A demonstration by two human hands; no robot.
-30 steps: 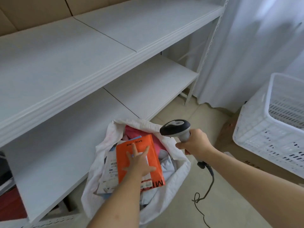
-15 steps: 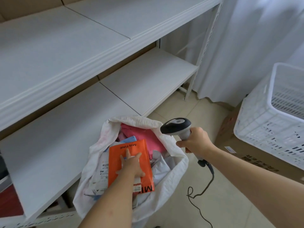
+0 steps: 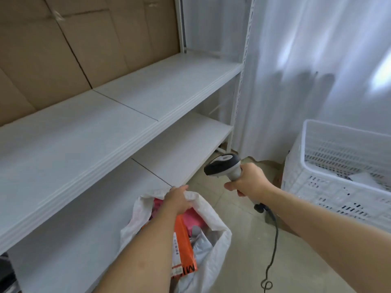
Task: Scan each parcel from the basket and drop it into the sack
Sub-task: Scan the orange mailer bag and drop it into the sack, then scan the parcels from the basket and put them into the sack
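A white sack (image 3: 213, 227) stands open on the floor below me, holding an orange parcel (image 3: 184, 246), a pink parcel (image 3: 193, 216) and a grey one. My left hand (image 3: 178, 198) grips the sack's far rim. My right hand (image 3: 248, 180) holds a black and grey barcode scanner (image 3: 224, 167) by its handle, up and to the right of the sack, with its cable hanging to the floor. The white plastic basket (image 3: 317, 182) stands at the right with parcels partly visible inside.
White shelving (image 3: 127, 127) runs along the left, its lower shelf edge close to the sack. Cardboard sheets line the wall behind. A white curtain (image 3: 306, 70) hangs at the back right. A cardboard box sits under the basket. Tiled floor lies between sack and basket.
My left hand has left the orange parcel lying in the sack and moved up to grip the sack's far rim. My view has lifted; the scanner hand stays raised.
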